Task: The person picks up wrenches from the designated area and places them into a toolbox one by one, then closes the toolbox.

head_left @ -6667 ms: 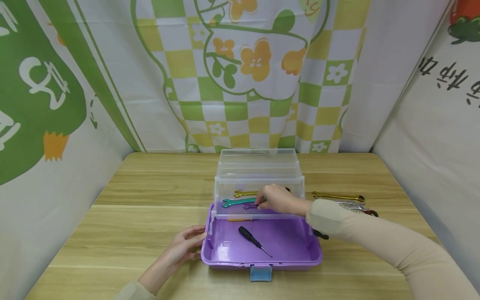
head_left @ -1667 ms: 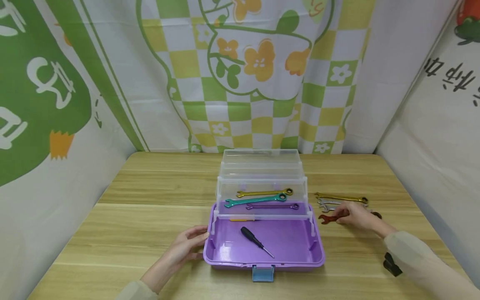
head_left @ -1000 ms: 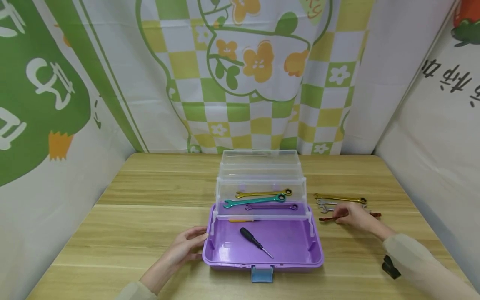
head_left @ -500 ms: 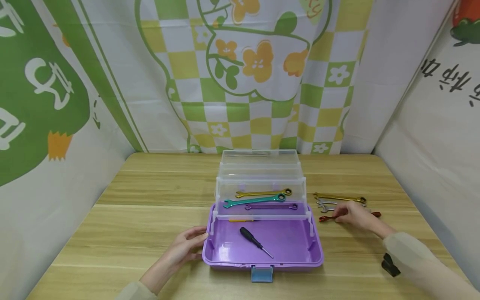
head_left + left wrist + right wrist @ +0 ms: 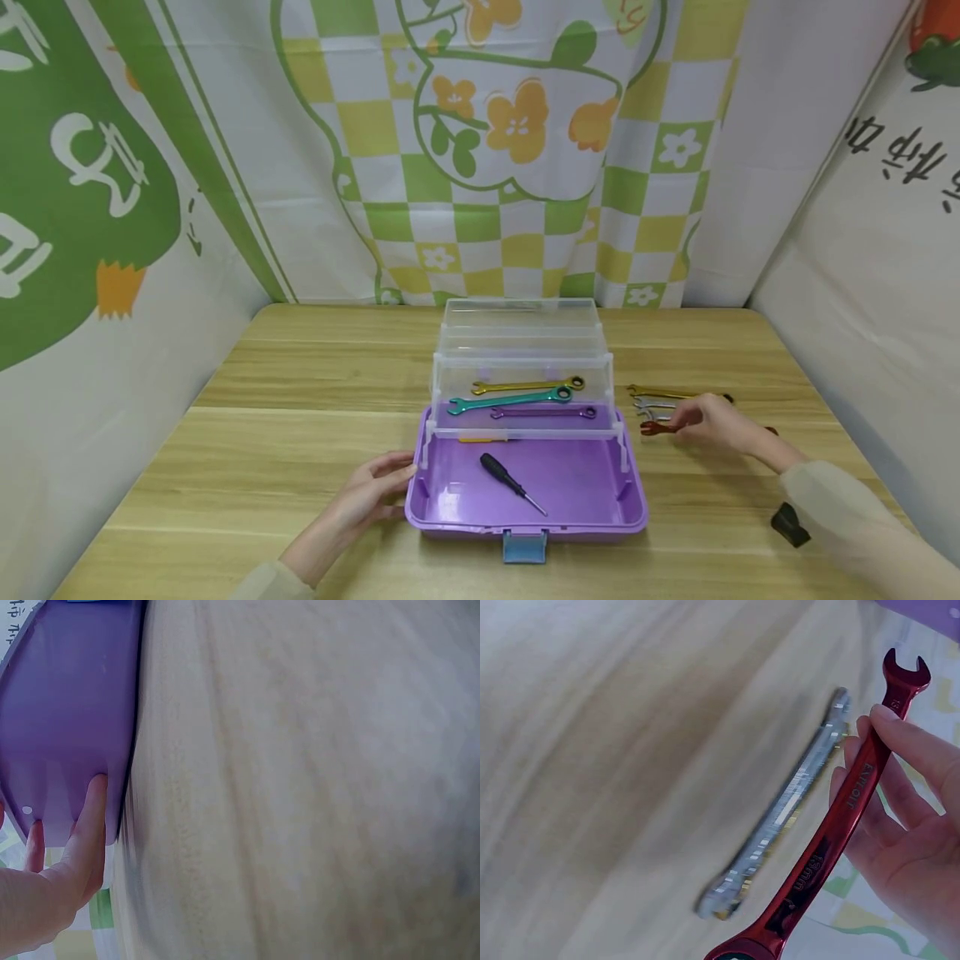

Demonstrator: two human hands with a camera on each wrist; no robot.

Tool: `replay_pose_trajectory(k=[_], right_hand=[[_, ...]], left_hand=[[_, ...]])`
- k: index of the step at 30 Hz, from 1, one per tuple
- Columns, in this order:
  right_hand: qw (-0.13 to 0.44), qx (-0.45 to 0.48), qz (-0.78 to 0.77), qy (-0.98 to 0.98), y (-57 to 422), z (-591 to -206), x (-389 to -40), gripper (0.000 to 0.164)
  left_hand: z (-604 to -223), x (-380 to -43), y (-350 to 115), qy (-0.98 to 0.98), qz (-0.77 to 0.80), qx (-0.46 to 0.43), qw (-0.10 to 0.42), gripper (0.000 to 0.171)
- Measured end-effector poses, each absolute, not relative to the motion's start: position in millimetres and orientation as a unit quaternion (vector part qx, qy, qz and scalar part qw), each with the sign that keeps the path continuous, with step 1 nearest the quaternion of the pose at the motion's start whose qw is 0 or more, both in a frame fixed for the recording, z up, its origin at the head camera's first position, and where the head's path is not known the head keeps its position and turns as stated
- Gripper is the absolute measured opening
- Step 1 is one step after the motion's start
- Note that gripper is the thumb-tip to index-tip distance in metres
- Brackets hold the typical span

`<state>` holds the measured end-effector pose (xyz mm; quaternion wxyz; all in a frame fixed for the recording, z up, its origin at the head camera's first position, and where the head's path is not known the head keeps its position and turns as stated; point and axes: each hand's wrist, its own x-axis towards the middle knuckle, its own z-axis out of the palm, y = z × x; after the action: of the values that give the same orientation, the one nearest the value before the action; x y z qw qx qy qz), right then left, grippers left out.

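My right hand pinches a red combination wrench between thumb and fingers, at the right of the toolbox. Its open end points toward the box; the ring end is partly cut off in the right wrist view. Just behind it on the table lie silver wrenches and a gold wrench, partly hidden by the hand. My left hand touches the left side of the purple toolbox with extended fingers. The toolbox's clear raised tray shows a gold wrench, a teal wrench and a purple wrench.
A black-handled screwdriver lies on the toolbox floor, with an orange-handled tool behind it, partly under the tray. The blue latch hangs at the front. A patterned curtain stands behind the wooden table.
My right hand has left the tray, where the purple wrench now lies, and taken hold of the red wrench. It has since shifted slightly back and right with it. The left hand stays put.
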<state>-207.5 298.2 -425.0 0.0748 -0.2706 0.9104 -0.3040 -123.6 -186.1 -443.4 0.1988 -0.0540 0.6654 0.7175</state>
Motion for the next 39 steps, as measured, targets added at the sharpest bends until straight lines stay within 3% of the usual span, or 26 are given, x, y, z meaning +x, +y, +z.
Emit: replay_pose_trajectory(k=[11,26,39], right_hand=[[0.106,-0.279,-0.295,0.908,288,-392,-205,0.008],[0.082,-0.292,-0.271,0.913,263,-354,-201,0.011],[0.071,-0.322,-0.274,0.904,231,-343,-200,0.011]], left_hand=[[-444,-124,-186,0.664,0.719,-0.052,0.201,0.061],[-445,-124,-185,0.667,0.715,-0.057,0.202,0.060],[-444,-124,-185,0.669,0.714,-0.059,0.200,0.061]])
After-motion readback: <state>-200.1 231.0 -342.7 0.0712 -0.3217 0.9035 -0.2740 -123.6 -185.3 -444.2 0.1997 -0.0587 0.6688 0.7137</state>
